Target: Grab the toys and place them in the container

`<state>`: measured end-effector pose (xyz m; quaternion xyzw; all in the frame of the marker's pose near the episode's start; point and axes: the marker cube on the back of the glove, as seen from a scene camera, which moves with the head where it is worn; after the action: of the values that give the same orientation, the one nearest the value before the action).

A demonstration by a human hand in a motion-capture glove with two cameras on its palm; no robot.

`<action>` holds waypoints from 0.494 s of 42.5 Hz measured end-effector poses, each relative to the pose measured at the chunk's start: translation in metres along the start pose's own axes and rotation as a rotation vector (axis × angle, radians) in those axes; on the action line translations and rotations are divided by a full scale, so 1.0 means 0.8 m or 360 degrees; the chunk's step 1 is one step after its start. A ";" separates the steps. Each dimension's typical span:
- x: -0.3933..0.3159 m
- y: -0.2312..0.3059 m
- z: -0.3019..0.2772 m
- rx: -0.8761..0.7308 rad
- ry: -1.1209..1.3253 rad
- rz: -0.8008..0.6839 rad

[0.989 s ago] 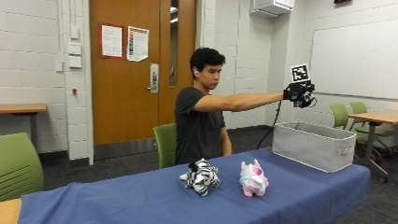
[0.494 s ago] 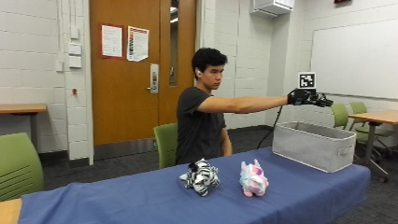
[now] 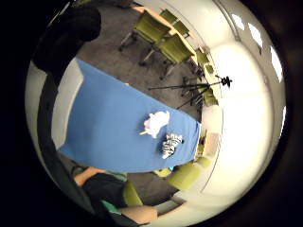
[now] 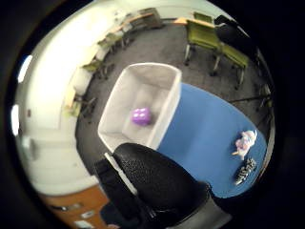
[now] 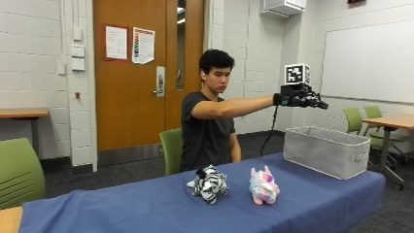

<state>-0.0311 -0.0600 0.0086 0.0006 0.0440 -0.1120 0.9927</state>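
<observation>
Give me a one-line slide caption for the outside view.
Gloved right hand held out above the grey container; zebra toy and pink toy on the blue table.

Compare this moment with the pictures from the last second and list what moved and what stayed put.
The gloved right hand has lowered a little above the grey container, arm still stretched out, fingers extended, holding nothing. A purple toy lies inside the container. Unchanged: the zebra toy and the pink unicorn toy sit side by side on the blue tablecloth; the container has not shifted.
</observation>
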 end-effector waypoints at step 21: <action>0.268 0.060 0.126 -0.0069 0.0078 0.0436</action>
<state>0.1968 -0.0617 0.0899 -0.0122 0.0701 0.0256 0.9971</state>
